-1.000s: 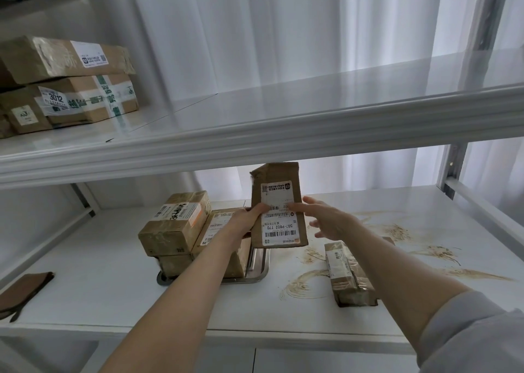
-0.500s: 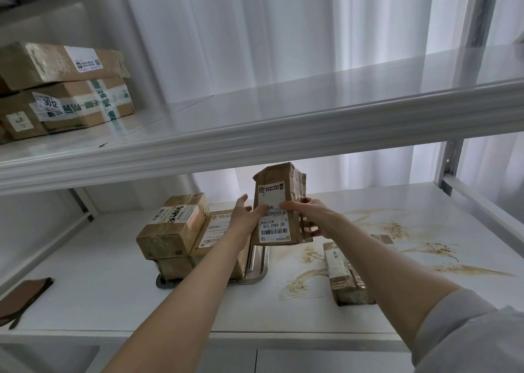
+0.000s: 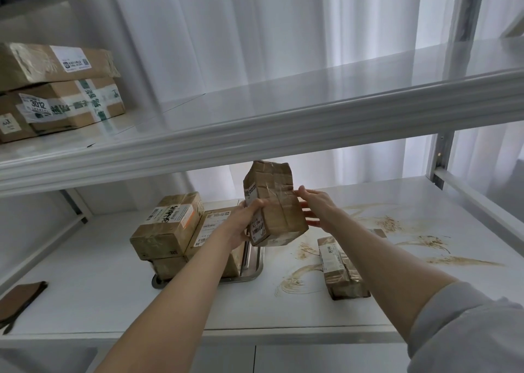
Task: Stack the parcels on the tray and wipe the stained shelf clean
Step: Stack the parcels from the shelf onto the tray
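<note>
**Status: stacking in progress, wiping not started.**

1. Far left: a dark cloth [image 3: 19, 301] lies on the shelf [image 3: 85, 301], well apart from the stains. No hand touches it.
2. Left of centre: a metal tray [image 3: 252, 270] sits on the shelf and carries the stacked parcels [image 3: 167, 228]. At least three are visible, in two layers.
3. Centre: the left hand [image 3: 243, 225] grips the lower left edge of the held parcel [image 3: 275, 205], with its fingers curled round it. The held parcel stands nearly upright in the air, above the right end of the tray, and touches nothing else.
4. Right of centre: the right hand [image 3: 317, 208] is spread flat, with straight fingers against the right face of the held parcel. It steadies the parcel and does not grasp it.
5. Right: one loose parcel [image 3: 340, 270] lies on the shelf, off the tray.
6. The brown stains [image 3: 297, 282] lie around the loose parcel and run across to the right half of the shelf.

Remaining work, as judged: set the held parcel on the stack, add the loose parcel, then take the cloth and wipe the stains.
</note>
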